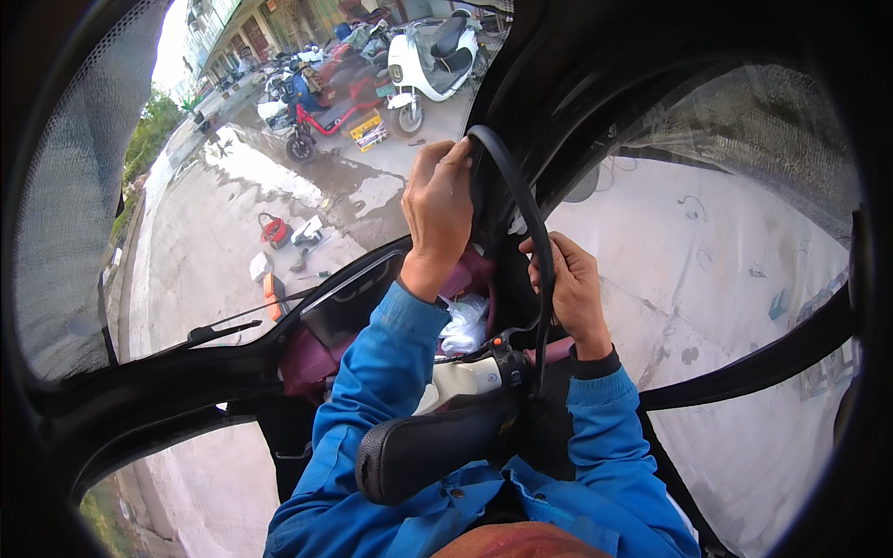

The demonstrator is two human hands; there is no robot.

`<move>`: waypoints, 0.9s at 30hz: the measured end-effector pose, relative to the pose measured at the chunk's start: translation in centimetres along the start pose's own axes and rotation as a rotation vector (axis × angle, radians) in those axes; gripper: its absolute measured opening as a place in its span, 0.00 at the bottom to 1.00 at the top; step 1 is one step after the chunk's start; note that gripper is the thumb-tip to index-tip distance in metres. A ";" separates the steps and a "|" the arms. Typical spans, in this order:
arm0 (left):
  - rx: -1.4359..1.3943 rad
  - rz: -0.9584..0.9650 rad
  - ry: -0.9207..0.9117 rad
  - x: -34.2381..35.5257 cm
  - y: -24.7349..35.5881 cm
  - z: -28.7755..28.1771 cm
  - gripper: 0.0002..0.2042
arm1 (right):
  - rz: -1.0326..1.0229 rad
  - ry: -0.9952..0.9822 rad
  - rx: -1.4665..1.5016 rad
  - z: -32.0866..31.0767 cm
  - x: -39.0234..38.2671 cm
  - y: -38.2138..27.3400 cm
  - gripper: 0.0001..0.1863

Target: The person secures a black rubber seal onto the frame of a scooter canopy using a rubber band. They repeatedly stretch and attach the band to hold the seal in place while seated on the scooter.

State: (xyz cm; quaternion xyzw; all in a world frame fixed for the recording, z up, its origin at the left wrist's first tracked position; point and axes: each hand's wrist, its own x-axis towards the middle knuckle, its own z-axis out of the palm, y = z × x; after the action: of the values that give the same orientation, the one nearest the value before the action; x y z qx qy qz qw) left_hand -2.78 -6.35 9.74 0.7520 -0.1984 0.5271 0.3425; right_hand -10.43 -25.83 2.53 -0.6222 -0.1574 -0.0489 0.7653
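A black rubber strip (523, 191) arches from the dark windshield pillar down past the handlebar grip. My left hand (437, 209) is raised to the strip's upper bend, its fingertips closed on the edge there beside the pillar. Lower down, my right hand (575, 290) has its fingers curled in behind the strip, thumb and forefinger pinched close against it. Part of those right fingers is hidden by the strip. Below my hands sits the handlebar (479, 374) with a cream cover and an orange button. A white plastic bag (463, 325) lies in the purple-red front panel.
The black cabin frame (214, 372) surrounds me, with a wiper (223, 332) along the windshield's lower edge. A dark padded piece (437, 451) lies near my chest. Outside are a white scooter (430, 60), a red scooter (326, 112), a yellow box (368, 131) and a red item (274, 231).
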 end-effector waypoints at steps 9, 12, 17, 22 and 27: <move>-0.049 -0.072 -0.005 0.2 0.7 -0.4 0.13 | -0.047 0.149 0.059 -1.9 -2.2 2.5 0.21; -0.045 -0.104 -0.032 0.5 1.2 -0.6 0.14 | -0.073 0.167 0.037 -2.1 -6.0 2.0 0.21; 0.018 -0.088 -0.018 0.7 1.8 -0.4 0.14 | -0.150 0.230 -0.128 -0.8 -7.2 0.7 0.15; -0.024 -0.073 -0.020 1.0 1.7 -0.4 0.14 | -0.320 0.258 -0.254 0.4 -5.5 -3.7 0.15; -0.021 -0.079 -0.066 0.5 1.7 -0.9 0.17 | -0.435 0.266 -0.326 2.2 -3.5 -8.8 0.16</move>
State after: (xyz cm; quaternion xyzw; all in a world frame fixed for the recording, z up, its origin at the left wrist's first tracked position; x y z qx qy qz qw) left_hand -4.31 -6.83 10.96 0.7726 -0.1852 0.4861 0.3641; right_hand -16.53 -26.03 10.07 -0.6767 -0.1757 -0.3172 0.6408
